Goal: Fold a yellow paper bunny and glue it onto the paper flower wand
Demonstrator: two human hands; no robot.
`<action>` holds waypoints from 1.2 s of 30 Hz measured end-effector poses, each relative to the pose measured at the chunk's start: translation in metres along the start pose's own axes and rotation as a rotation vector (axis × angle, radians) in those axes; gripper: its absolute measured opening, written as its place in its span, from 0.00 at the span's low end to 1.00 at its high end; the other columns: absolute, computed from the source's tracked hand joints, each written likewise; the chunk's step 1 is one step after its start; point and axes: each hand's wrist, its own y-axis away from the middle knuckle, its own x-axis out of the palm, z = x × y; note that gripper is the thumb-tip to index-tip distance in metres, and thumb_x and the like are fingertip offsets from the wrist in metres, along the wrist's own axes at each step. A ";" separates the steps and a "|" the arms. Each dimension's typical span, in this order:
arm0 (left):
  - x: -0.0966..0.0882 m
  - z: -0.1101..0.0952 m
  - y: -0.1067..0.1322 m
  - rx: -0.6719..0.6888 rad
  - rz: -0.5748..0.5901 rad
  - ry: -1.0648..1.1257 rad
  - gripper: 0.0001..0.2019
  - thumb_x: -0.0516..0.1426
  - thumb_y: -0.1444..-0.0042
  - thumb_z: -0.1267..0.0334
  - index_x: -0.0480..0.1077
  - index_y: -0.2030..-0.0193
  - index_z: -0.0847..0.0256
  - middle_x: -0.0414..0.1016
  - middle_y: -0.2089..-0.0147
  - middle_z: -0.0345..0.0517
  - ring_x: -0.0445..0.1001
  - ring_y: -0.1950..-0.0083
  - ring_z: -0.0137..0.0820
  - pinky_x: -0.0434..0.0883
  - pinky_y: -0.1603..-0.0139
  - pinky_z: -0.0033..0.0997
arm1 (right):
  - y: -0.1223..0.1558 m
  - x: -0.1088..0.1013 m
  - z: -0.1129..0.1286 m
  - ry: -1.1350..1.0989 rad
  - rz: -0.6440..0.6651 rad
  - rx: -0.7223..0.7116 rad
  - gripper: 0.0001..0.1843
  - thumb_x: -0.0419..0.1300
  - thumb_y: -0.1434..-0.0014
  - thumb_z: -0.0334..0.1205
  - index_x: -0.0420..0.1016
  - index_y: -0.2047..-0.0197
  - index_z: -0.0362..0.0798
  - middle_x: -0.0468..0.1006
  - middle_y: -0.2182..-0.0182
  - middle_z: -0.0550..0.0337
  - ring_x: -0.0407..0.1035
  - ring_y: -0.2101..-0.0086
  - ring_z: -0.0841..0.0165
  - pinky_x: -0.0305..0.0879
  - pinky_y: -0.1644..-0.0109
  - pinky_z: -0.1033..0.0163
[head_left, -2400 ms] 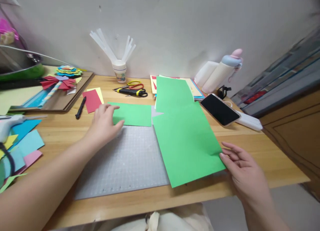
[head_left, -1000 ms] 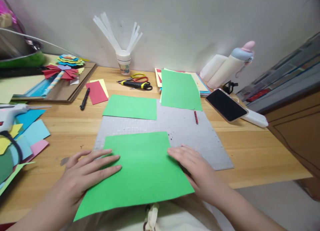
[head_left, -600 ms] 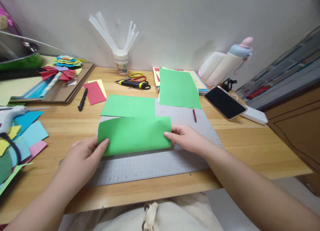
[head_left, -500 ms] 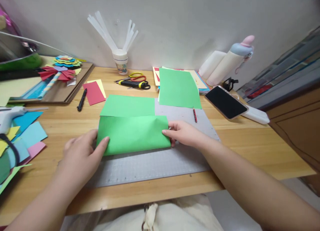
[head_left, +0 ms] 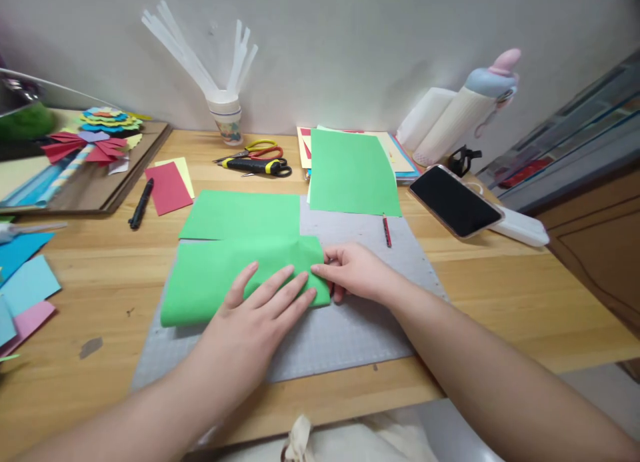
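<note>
A folded green sheet of paper (head_left: 210, 279) lies on the grey cutting mat (head_left: 345, 342), its near edge rounded and raised at the left. My left hand (head_left: 265, 302) rests flat across its right half, fingers spread. At the paper's right end, my right hand (head_left: 350, 269) pinches the edge, thumb on top and fingers partly hidden underneath. Just behind it lies a flat green piece of paper (head_left: 245, 215). Another green sheet (head_left: 353, 172) sits farther back, on a stack of coloured paper. A short red-and-black pencil (head_left: 387, 231) lies on the mat to the right.
Scissors (head_left: 260, 147) and a black-yellow tool (head_left: 255, 165) lie near a cup (head_left: 227, 119) of white sticks. A pen (head_left: 141, 204) touches red paper (head_left: 169, 189). Paper scraps (head_left: 33, 285) cover the left. A phone (head_left: 455, 202) and a bottle (head_left: 453, 119) stand at the right.
My left hand has let go of the paper's left end and moved right, onto its top. The left end has sprung up a little. My right hand keeps its pinch; the view has shifted slightly.
</note>
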 end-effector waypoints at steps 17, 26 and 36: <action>0.006 0.011 -0.005 0.027 0.047 0.016 0.23 0.51 0.36 0.64 0.63 0.35 0.55 0.69 0.35 0.45 0.67 0.34 0.40 0.27 0.28 0.47 | 0.004 -0.023 -0.004 -0.113 -0.081 -0.161 0.05 0.55 0.39 0.32 0.67 0.68 0.47 0.77 0.74 0.63 0.68 0.77 0.75 0.64 0.73 0.70; 0.006 0.008 -0.002 0.024 0.040 0.041 0.26 0.52 0.40 0.70 0.63 0.35 0.54 0.69 0.34 0.48 0.68 0.35 0.41 0.32 0.29 0.48 | -0.002 -0.020 -0.013 0.003 -0.219 -0.383 0.03 0.56 0.41 0.35 0.71 0.66 0.49 0.78 0.68 0.61 0.71 0.65 0.69 0.66 0.58 0.62; -0.019 0.010 -0.007 -0.177 -0.287 0.184 0.21 0.57 0.42 0.72 0.70 0.44 0.47 0.81 0.54 0.41 0.77 0.53 0.38 0.60 0.43 0.45 | -0.006 -0.014 -0.017 -0.230 -0.393 -0.401 0.08 0.57 0.41 0.43 0.69 0.59 0.49 0.76 0.61 0.57 0.70 0.65 0.68 0.68 0.62 0.62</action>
